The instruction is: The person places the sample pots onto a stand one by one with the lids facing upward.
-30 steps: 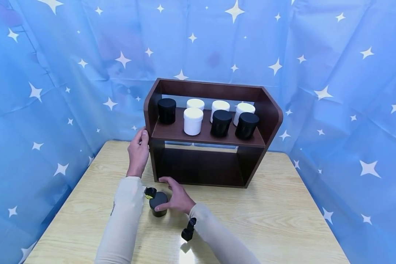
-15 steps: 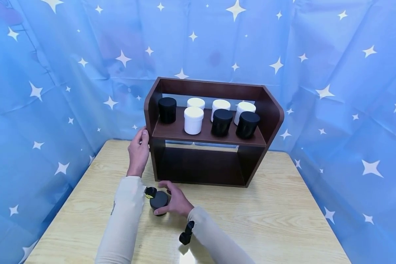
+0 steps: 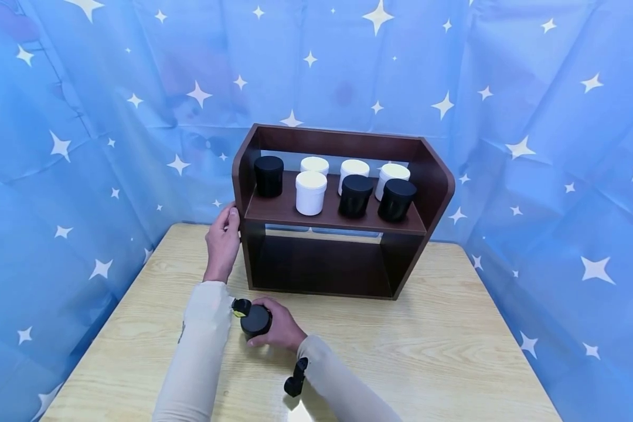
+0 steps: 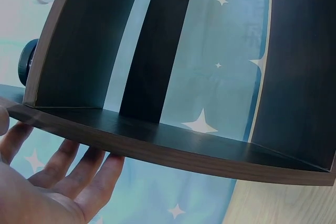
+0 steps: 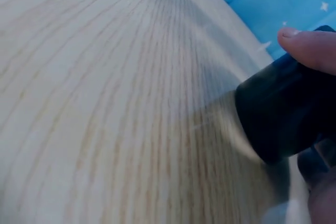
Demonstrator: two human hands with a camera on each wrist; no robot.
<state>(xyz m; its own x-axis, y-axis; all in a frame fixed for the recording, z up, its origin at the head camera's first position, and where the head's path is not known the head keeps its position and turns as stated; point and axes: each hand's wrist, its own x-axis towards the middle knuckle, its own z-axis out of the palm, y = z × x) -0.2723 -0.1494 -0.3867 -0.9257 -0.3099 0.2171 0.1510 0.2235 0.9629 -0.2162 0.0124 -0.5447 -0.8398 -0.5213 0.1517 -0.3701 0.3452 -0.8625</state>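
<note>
A black lidded jar (image 3: pixel 255 321) is low over the light wooden table (image 3: pixel 427 351), in front of the shelf's left corner; whether it touches the table is unclear. My right hand (image 3: pixel 277 332) grips it from the right, fingers curled round its side. In the right wrist view the jar (image 5: pixel 283 114) shows dark, with a fingertip (image 5: pixel 310 48) on its top edge. My left hand (image 3: pixel 223 237) rests flat on the outer left side panel of the dark brown shelf (image 3: pixel 432 187). The left wrist view shows its straight fingers (image 4: pixel 79 166) behind that panel (image 4: pixel 157 148).
On the upper shelf board stand several jars, black (image 3: pixel 268 175) and white (image 3: pixel 310 192). The lower compartment (image 3: pixel 316 264) looks dark and bare. A blue star-patterned curtain (image 3: pixel 533 146) closes in the table on three sides. A small black and yellow wrist camera (image 3: pixel 240 307) sits by the jar.
My right hand has closed its fingers round the black jar and drawn back slightly towards me. The left hand has stayed on the shelf's side.
</note>
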